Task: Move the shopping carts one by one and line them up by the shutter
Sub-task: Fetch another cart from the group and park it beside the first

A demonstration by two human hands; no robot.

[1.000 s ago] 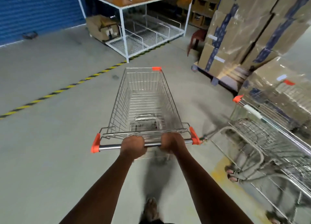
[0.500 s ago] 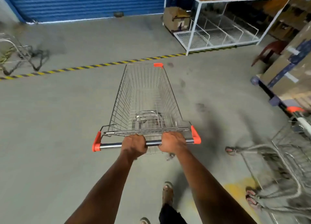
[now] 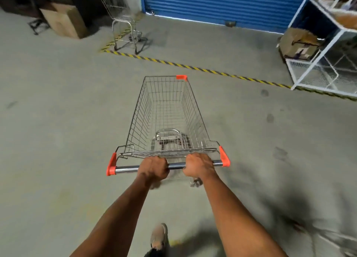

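On bare concrete floor [image 3: 58, 140], short of the blue shutter [image 3: 222, 3]: one shopping cart [image 3: 168, 117]. Left hand [image 3: 153, 168] and right hand [image 3: 199, 165] both grip its handlebar [image 3: 176, 165].

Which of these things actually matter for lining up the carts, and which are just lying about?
Part of the job:
- shopping cart, left hand and right hand gripping its handle
- parked cart
- blue shutter

Just lying about:
- cardboard box
- white rack
- striped floor tape

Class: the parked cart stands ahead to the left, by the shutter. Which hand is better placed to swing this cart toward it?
Right hand, probably: it grips the handle right of centre, so pushing there turns the cart leftward toward the parked cart.
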